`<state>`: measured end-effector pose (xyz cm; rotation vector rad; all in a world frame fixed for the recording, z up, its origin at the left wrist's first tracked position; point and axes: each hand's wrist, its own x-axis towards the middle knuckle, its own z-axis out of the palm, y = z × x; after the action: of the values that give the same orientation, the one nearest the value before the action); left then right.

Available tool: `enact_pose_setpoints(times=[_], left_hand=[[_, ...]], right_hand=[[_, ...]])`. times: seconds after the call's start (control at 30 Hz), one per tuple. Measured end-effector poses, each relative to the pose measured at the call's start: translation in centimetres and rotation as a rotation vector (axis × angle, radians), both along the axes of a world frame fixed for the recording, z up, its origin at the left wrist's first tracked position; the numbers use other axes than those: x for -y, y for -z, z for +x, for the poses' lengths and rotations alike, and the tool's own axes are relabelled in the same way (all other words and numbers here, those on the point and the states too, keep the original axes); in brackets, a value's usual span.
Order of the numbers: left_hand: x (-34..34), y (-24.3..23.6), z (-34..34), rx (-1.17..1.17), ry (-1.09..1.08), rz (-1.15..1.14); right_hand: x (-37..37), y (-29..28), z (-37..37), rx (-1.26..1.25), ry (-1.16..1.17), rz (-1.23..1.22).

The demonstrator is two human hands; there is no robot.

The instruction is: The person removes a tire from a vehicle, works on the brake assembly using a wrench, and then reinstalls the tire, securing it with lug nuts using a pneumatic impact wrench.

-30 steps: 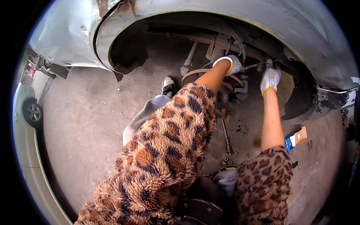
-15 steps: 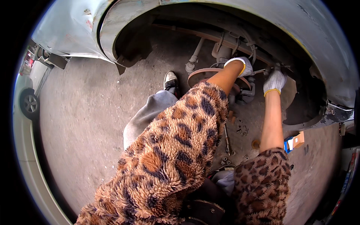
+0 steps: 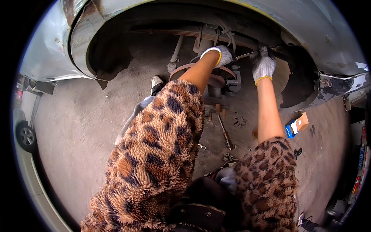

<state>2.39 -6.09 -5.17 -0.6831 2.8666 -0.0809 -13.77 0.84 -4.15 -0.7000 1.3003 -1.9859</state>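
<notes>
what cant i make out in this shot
All in the head view:
Left hand: fingers hidden by the hand itself, so its grip is unclear.
Right hand: fingertips lost in shadow; what they hold, if anything, can't be told.
Disc: partly covered by the left forearm.
Small parts: too small to identify.
Parked car: cut off by the picture's left rim.
</notes>
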Motion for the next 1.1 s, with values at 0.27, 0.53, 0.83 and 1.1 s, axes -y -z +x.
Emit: enact_pose_setpoints(times=[0.27,0.53,0.83,1.1], left_hand=[[0.0,-0.3,0.1,0.103,0.093,-0.085],[-1.2,-1.7,0.6,0.075,-0.045,0.049],[-1.8,-2.3,2.2,-0.042,0.202,-0.173],[-0.2,-0.7,2.0,-0.111,-0.114,0.175]], right_hand=[[-1.4,7.2,-4.5,0.746,-0.232,0.135],[-1.6,-2.2,2.8,-0.163,-0.288,-0.029],[-2.9,-3.4,7.6,-0.816,-0.163,0.058],[-2.7,-3.5,8.1,-0.969,-0.085,0.065]])
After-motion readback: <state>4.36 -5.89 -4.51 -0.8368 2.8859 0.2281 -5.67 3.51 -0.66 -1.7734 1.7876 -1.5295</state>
